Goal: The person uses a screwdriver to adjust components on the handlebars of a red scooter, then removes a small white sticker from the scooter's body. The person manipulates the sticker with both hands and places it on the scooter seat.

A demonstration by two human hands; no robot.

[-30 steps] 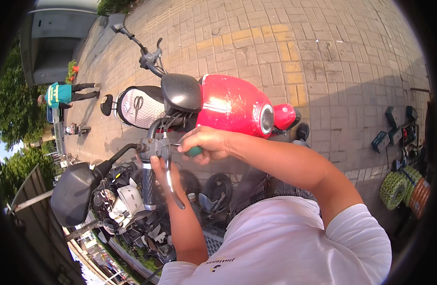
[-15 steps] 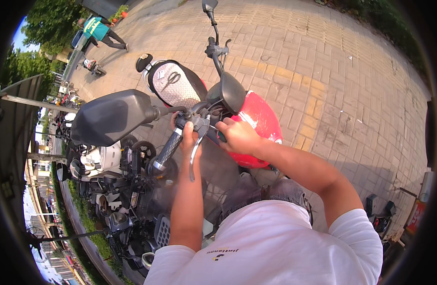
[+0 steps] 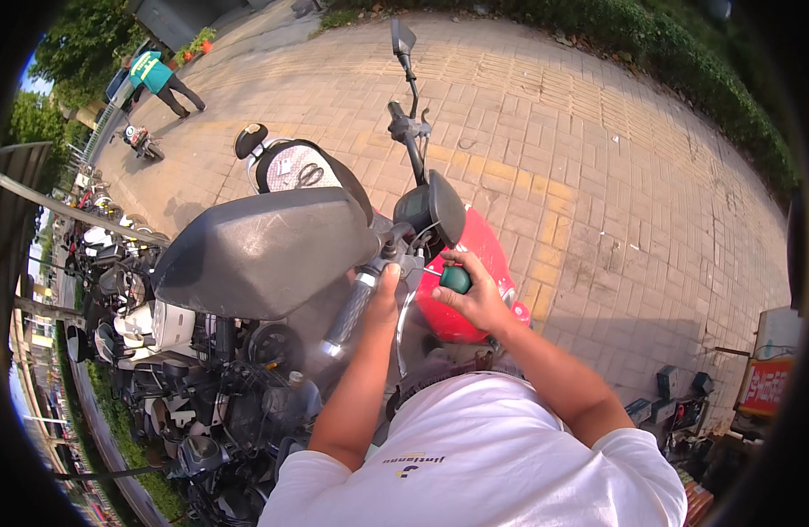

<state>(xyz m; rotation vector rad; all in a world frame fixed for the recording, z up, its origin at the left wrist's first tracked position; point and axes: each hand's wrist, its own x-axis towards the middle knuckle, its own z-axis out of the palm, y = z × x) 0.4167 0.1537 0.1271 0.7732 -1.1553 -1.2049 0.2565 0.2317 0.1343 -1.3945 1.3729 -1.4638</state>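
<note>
A scooter with a red body [image 3: 476, 255] stands in front of me. My left hand [image 3: 385, 299] wraps around the inner end of its left handlebar, thumb on top beside the switch housing; the other fingers are mostly hidden. Next to it are the ribbed grip [image 3: 350, 314] and the silver brake lever [image 3: 403, 334]. My right hand [image 3: 483, 299] grips a screwdriver by its stubby green handle [image 3: 455, 278], thumb and forefinger on either side. The thin shaft points left at the lever mount; its tip is too small to make out. A large black mirror [image 3: 264, 250] juts out left of the handlebar.
Scissors [image 3: 310, 174] lie on the scooter's patterned seat [image 3: 286, 169]. Several parked scooters [image 3: 171, 325] crowd the left side. A person in a teal vest [image 3: 149, 72] stands far left on the paving [image 3: 580, 132]. Dark boxy objects [image 3: 677, 395] are at the lower right.
My right hand has opened out from a tight fist, so the green handle now shows. My left hand keeps hold of the handlebar. The view has shifted, and the person in teal appears farther left.
</note>
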